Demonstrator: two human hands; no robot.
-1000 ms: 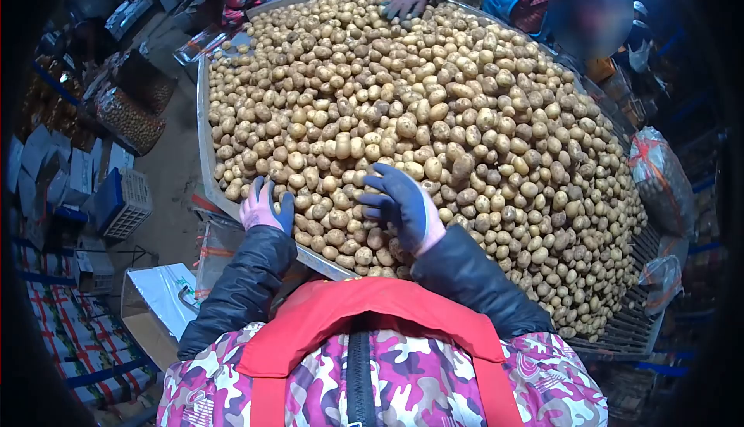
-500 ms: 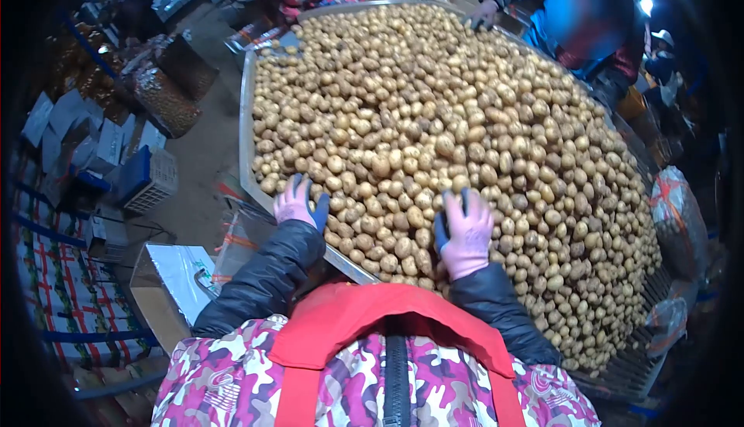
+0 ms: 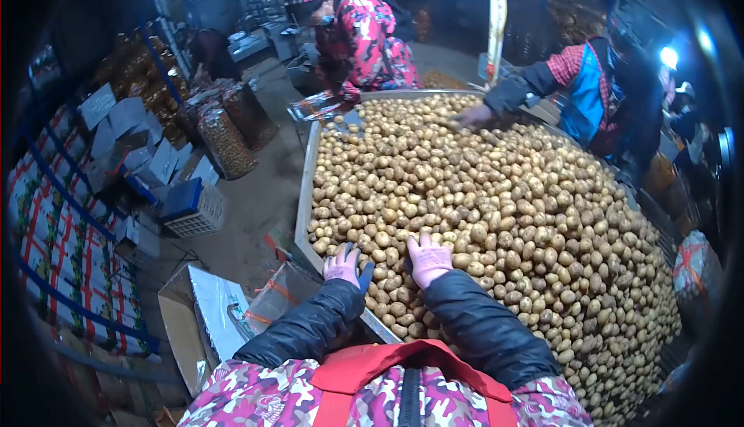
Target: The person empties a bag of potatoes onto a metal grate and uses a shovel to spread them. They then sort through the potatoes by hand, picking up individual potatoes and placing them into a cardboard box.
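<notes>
A large heap of small potatoes [image 3: 496,225] fills a metal-edged sorting table in front of me. My left hand [image 3: 345,266], in a pink glove with a dark blue palm, rests on the potatoes by the table's near left rim [image 3: 308,233]. Its fingers are spread, with the thumb apart. Further right, my right hand [image 3: 430,261] wears a matching glove and lies palm down on the heap. Its fingers reach forward over the potatoes, and the tips are partly hidden. Neither hand shows a potato lifted in it.
Across the table, a person in a pink patterned jacket [image 3: 372,32] bends down. At the far right, another person's gloved hand [image 3: 473,115] touches the heap. An open cardboard box [image 3: 203,315] stands at my left, with crates [image 3: 194,208] and filled sacks [image 3: 226,139] beyond.
The view has tilted up and shifted left. My hands have come closer together, the right one moving toward the left. The co-worker's arm at the far side stretches further over the potatoes.
</notes>
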